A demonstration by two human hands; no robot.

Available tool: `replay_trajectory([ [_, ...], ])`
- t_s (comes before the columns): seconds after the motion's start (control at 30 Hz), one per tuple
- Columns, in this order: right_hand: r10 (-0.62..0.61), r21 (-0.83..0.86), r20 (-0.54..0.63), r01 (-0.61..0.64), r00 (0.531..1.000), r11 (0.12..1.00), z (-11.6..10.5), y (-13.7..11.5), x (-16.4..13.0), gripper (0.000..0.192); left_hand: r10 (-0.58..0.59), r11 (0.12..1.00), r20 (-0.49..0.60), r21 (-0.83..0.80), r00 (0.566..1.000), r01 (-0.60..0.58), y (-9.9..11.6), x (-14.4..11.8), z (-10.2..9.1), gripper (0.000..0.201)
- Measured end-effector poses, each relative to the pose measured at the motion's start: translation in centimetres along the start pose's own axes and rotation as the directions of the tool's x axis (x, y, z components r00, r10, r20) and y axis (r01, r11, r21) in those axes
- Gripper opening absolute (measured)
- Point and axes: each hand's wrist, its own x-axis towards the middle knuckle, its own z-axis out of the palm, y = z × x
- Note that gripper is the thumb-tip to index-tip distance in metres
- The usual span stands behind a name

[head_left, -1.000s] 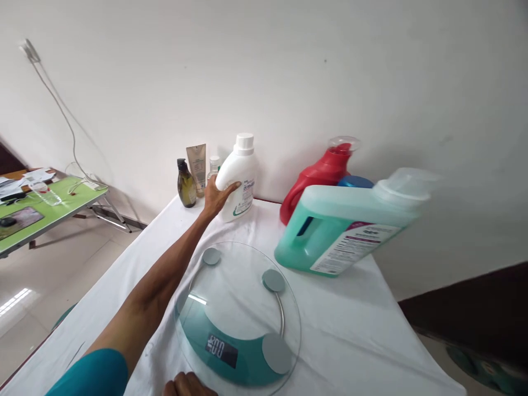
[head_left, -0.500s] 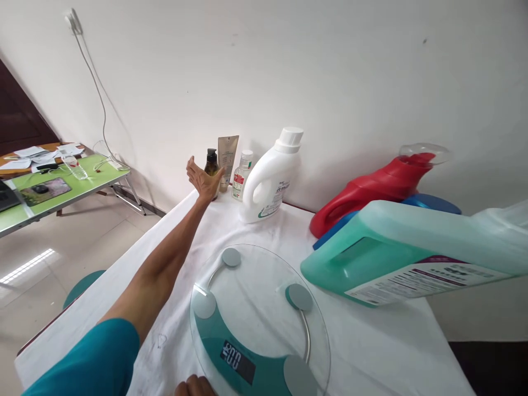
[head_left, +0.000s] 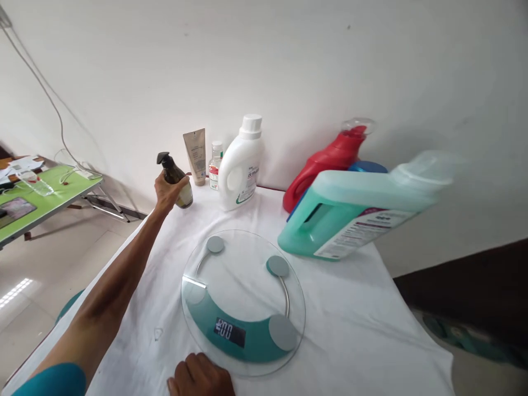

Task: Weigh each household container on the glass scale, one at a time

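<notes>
Left hand [head_left: 167,190] had fingers closed around dark pump bottle [head_left: 177,181], tilted, at table's far left. Right hand [head_left: 200,377] rested curled, touching near edge of glass scale [head_left: 243,300].

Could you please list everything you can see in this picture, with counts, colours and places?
Scale: 1, clear glass with teal band, middle of table.
Pump bottle: 1, dark olive, tilted in left hand, off the table.
Tube: 1, tan, upright by the wall.
Small bottle: 1, clear with red label, beside the tube.
White jug: 1, white, by the wall.
Red jug: 1, red with clear cap, leaning by the wall.
Blue jug: 1, blue, mostly hidden behind the teal one.
Teal jug: 1, teal, tilted at the table's right.
Table: 1, white cloth.
Green table: 1, green, far left.
Left hand: grips the pump bottle.
Right hand: closed, at the scale's near edge.
</notes>
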Motion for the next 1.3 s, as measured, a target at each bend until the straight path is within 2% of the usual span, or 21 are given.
replay_trajectory([
  [0.07, 0.002, 0.042, 0.007, -0.002, 1.0, 0.999, -0.8, -0.2, 0.8, 0.027, 0.023, 0.998, 0.103, -0.055, 0.994, -0.017, 2.1, -2.1, -2.2, 0.037],
  [0.17, 0.001, 0.116, 0.243, -0.03, 0.97, 0.993, -2.5, -0.4, 1.7, 0.022, 0.067, 0.986, 0.248, -0.166, 0.966, -0.026, 5.7, -5.7, -4.4, 0.04],
  [0.3, 0.026, 0.107, 0.309, -0.062, 0.951, 0.992, -3.6, -0.4, 2.1, 0.024, 0.089, 0.968, 0.419, -0.252, 0.904, 0.022, 9.3, -10.5, -4.6, 0.043],
  [0.4, 0.001, 0.084, 0.347, -0.032, 0.938, 0.996, -3.4, -0.3, 1.9, 0.024, 0.096, 0.959, 0.535, -0.276, 0.839, 0.066, 10.4, -13.9, -3.8, 0.039],
  [0.5, -0.005, 0.047, 0.38, -0.013, 0.925, 0.999, -3.1, -0.2, 1.9, 0.024, 0.074, 0.962, 0.604, -0.252, 0.793, 0.102, 10.5, -16.5, -2.8, 0.035],
  [0.6, -0.001, 0.026, 0.419, -0.012, 0.908, 1.0, -3.1, -0.2, 2.0, 0.025, 0.042, 0.969, 0.637, -0.213, 0.77, 0.123, 10.0, -18.0, -1.9, 0.033],
  [0.77, 0.011, 0.013, 0.461, -0.018, 0.887, 1.0, -3.4, -0.3, 2.4, 0.025, 0.073, 0.986, 0.613, -0.162, 0.786, 0.034, 9.5, -18.8, -0.8, 0.034],
  [0.87, 0.011, 0.007, 0.486, -0.016, 0.874, 1.0, -3.6, -0.3, 2.6, 0.025, 0.11, 0.989, 0.616, -0.146, 0.78, -0.024, 9.7, -19.1, -0.3, 0.038],
  [1.0, 0.01, 0.012, 0.503, -0.018, 0.864, 1.0, -3.8, -0.3, 2.8, 0.026, 0.132, 0.985, 0.635, -0.168, 0.761, -0.031, 10.1, -19.6, -0.4, 0.042],
  [1.13, 0.019, 0.016, 0.494, -0.031, 0.869, 0.999, -3.9, -0.3, 2.9, 0.028, 0.208, 0.971, 0.664, -0.226, 0.718, -0.073, 9.2, -19.2, -1.8, 0.053],
  [1.2, 0.016, 0.02, 0.477, -0.029, 0.879, 0.999, -3.9, -0.3, 2.8, 0.028, 0.259, 0.958, 0.623, -0.263, 0.738, -0.114, 8.0, -18.7, -3.0, 0.053],
  [1.3, 0.008, 0.014, 0.435, -0.016, 0.9, 1.0, -3.6, -0.2, 2.6, 0.027, 0.245, 0.962, 0.438, -0.22, 0.865, -0.161, 5.4, -18.0, -4.9, 0.052],
])
